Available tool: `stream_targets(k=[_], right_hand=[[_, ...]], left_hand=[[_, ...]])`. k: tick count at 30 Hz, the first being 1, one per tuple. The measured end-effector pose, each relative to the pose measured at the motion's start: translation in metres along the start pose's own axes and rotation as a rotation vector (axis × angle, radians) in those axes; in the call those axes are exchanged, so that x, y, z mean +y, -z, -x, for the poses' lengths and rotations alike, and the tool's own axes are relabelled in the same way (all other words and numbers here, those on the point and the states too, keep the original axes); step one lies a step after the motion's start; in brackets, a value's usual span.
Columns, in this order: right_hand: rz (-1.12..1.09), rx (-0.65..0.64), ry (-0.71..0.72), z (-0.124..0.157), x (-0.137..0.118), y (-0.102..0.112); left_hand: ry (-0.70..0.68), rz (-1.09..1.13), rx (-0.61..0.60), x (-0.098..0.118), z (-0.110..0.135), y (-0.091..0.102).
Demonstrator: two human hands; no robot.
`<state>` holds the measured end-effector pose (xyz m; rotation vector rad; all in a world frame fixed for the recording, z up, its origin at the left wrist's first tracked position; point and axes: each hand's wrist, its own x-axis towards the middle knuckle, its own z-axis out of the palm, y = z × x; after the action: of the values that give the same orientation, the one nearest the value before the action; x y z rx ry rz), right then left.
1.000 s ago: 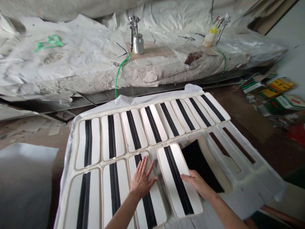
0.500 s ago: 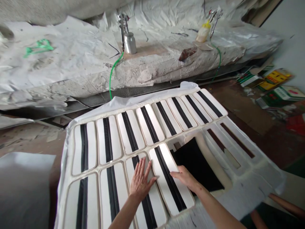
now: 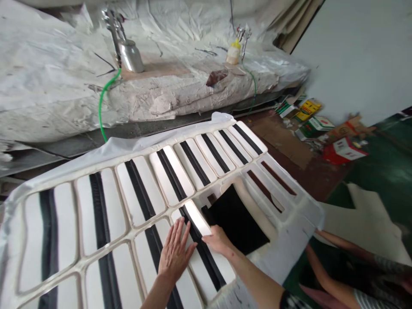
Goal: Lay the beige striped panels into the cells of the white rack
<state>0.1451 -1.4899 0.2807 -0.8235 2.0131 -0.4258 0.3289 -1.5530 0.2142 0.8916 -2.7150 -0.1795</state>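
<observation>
A big white frame (image 3: pixel 206 195) holds rows of white panels, each with a black stripe down the middle. My left hand (image 3: pixel 175 253) lies flat and open on a panel in the near row. My right hand (image 3: pixel 219 240) rests on the neighbouring striped panel (image 3: pixel 201 240), fingers curled at its right edge, next to a black sheet (image 3: pixel 236 219) in an open slot. That panel sits in the frame beside the one under my left hand.
A paper-covered bench (image 3: pixel 154 81) runs behind, with a metal spray gun (image 3: pixel 127 47) on a green hose (image 3: pixel 104 103) and a yellow-capped bottle (image 3: pixel 233 51). Boxes (image 3: pixel 322 128) litter the floor at right. Another person's arm (image 3: pixel 341 292) shows at bottom right.
The striped panel under my right hand slid left into line with its neighbours. The view swung right and closer; my left hand stayed flat.
</observation>
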Motion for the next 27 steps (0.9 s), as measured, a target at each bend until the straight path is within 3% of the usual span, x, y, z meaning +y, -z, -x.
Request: stream_targets(k=[4,7,10,12,14,16,19,27], right_hand=[[0.117,0.104,0.004,0.013,-0.009,-0.003],[0.180,0.173,0.054,0.030,-0.008,0.008],[0.222,0.333,0.167,0.041,0.017,0.044],[0.299,0.540,0.256,0.037,0.048,0.078],[0.384,0.654,0.212,0.025,0.082,0.112],[0.434,0.662,0.097,0.007,0.111,0.137],[0.421,0.608,0.016,-0.014,0.134,0.151],[0.327,0.589,-0.054,-0.025,0.134,0.146]], left_hand=[[0.011,0.033,0.028,0.012,-0.011,-0.005],[0.022,0.044,0.043,0.016,-0.013,-0.005],[0.052,0.043,0.043,0.023,-0.015,-0.005],[0.093,0.031,0.042,0.032,-0.018,-0.006],[0.144,0.012,0.038,0.040,-0.020,-0.008],[0.178,-0.005,0.027,0.045,-0.021,-0.012],[0.191,-0.018,0.008,0.048,-0.022,-0.017],[0.172,-0.035,0.015,0.049,-0.022,-0.020]])
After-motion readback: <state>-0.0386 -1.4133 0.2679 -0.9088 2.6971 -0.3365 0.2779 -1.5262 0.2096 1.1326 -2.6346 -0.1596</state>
